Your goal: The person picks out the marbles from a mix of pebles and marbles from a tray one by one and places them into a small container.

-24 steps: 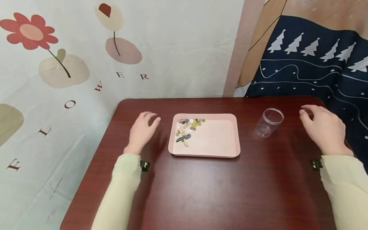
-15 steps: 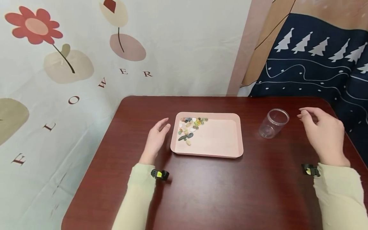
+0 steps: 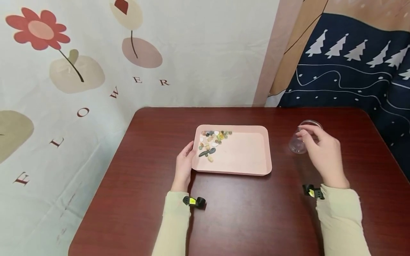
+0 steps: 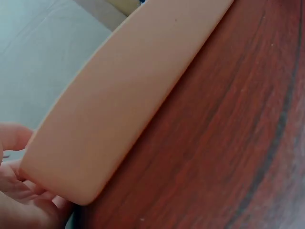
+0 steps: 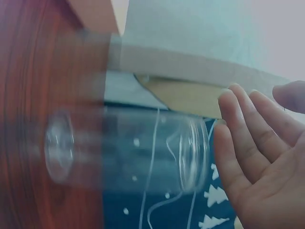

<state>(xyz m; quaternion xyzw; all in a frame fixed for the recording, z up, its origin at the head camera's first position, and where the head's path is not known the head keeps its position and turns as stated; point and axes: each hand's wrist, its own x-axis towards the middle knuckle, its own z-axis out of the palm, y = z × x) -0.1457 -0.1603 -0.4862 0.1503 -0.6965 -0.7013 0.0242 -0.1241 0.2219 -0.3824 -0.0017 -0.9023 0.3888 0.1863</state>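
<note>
Pink tray (image 3: 241, 153): lies flat on the dark red surface (image 3: 253, 217), at the centre of the frame, between the two hands; its position probably keeps it within easy reach of both.
Left hand (image 3: 184, 165): grips the tray's left edge near its lower left corner, thumb at the rim and fingers curled beneath, as the left wrist view shows; the hold likely steadies the tray.
Stones (image 3: 214, 144): small, mixed in colour, gathered in the upper left and left part of the tray, just beside the left hand; the rest of the tray floor is bare, perhaps so the pieces stay together.
Clear jar (image 3: 294, 144): stands upright on the surface right of the tray and apart from it, open mouth up, which would suit access from above.
Right hand (image 3: 325, 156): is right of centre, partly in front of the jar's mouth; its fingers are extended and parted, with nothing in them. The right wrist view shows fingertips close by the rim; whether any touches, I cannot tell.
</note>
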